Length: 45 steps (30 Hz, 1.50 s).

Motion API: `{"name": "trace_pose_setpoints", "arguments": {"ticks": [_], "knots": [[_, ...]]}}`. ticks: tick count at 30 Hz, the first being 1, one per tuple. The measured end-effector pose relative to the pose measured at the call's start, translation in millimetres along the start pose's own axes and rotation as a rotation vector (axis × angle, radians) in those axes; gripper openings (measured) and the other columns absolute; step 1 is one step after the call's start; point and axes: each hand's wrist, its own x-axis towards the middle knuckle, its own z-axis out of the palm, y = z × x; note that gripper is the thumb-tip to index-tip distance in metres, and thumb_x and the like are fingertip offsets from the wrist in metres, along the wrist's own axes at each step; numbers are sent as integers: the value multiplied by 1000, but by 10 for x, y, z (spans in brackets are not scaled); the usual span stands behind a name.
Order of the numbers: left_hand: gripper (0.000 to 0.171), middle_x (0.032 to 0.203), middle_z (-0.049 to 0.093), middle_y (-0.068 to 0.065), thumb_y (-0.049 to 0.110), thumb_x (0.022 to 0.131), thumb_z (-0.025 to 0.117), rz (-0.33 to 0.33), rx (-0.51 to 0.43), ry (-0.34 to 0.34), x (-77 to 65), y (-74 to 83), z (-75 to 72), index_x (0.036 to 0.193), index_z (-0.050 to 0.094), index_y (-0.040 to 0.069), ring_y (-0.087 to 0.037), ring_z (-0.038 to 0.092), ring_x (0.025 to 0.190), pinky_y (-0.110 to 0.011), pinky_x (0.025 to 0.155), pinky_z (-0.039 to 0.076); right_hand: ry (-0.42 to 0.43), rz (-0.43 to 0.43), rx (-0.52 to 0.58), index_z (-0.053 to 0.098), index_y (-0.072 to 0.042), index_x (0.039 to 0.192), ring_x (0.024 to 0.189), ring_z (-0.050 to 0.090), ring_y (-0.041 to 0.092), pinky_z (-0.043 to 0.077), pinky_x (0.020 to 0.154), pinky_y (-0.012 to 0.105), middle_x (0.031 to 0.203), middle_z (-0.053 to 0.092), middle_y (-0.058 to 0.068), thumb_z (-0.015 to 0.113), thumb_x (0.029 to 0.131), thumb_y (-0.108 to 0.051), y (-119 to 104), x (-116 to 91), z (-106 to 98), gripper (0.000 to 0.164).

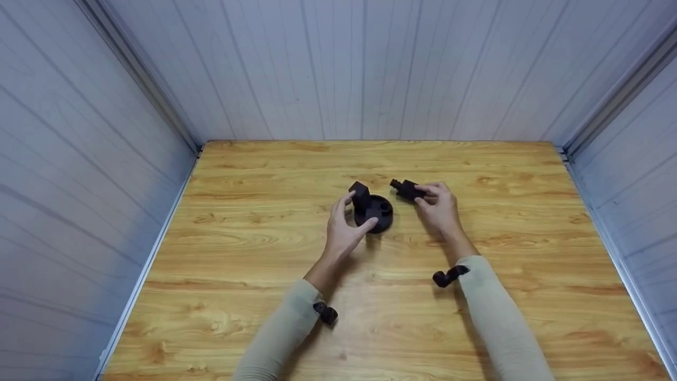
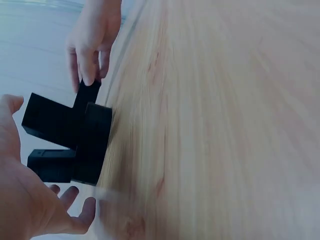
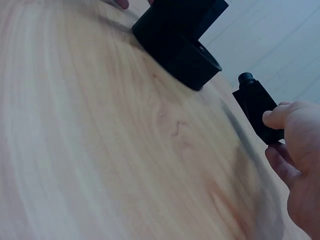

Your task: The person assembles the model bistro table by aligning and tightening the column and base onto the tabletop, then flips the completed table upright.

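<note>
The right grip [image 1: 440, 209], a bare hand, pinches one end of a black, rectangular, plastic-looking block [image 1: 408, 191] between thumb and fingers. The left grip [image 1: 344, 227], also a bare hand, curves around a black, round, plastic-looking base [image 1: 384, 222]; its thumb and fingers are apart. The left wrist view shows gaps beside them; firm contact with the base cannot be confirmed.

Step in hand: judged to be the handling of two parts that may fit each other. Whether they are being joined or separated cannot be told. If joining, the next move calls for a steadied base and alignment of the block's narrow stub [image 1: 395, 183] with the round socket-like feature [image 1: 385, 207].

Position: the block extends leftward from the right grip, stub end outermost and directed away from the fingers. It is near the base but not touching it. The base lies between the left thumb and fingers, above the wood-grain desk [image 1: 238, 238]; its tall square post [image 1: 360, 190] stands beside the left fingers.
</note>
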Motion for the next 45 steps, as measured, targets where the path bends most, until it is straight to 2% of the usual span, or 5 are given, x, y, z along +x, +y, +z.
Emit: {"name": "trace_pose_setpoints", "arguments": {"ticks": [6, 19, 29, 37, 45], "knots": [[81, 167, 55, -19, 32, 98, 88, -26, 10, -10, 18, 16, 10, 169, 51, 21, -43, 53, 157, -63, 131, 42, 21, -15, 22, 79, 4, 133, 125, 74, 48, 58, 98, 13, 139, 67, 27, 79, 100, 5, -13, -13, -52, 32], [73, 178, 46, -14, 14, 106, 66, -51, -100, -218, 243, -36, -104, 173, 46, 32, -41, 60, 153, -52, 119, 59, 45, -48, 39, 81, 4, 128, 121, 75, 51, 59, 94, 12, 133, 69, 28, 81, 100, 4, 73, -129, -88, 28], [80, 169, 50, -23, 32, 102, 86, 22, -44, -153, 80, -50, -40, 172, 48, 25, -44, 63, 148, -54, 123, 55, 59, -30, 69, 80, 4, 132, 122, 74, 46, 56, 92, 6, 135, 69, 27, 80, 101, 3, -51, -108, -170, 31], [56, 149, 65, -23, 14, 99, 86, 69, -38, -79, 8, -26, 11, 151, 64, 10, -42, 68, 140, -55, 122, 56, 64, -56, 98, 81, 4, 130, 121, 74, 39, 57, 89, 6, 134, 68, 24, 80, 100, 4, -186, -103, -226, 31], [48, 150, 69, -21, 11, 102, 80, 62, -48, -114, 87, -65, -50, 148, 67, 8, -40, 70, 142, -54, 122, 56, 60, -72, 101, 81, 3, 130, 123, 74, 40, 57, 92, 7, 133, 68, 23, 80, 100, 4, -224, -140, -238, 30]]}}
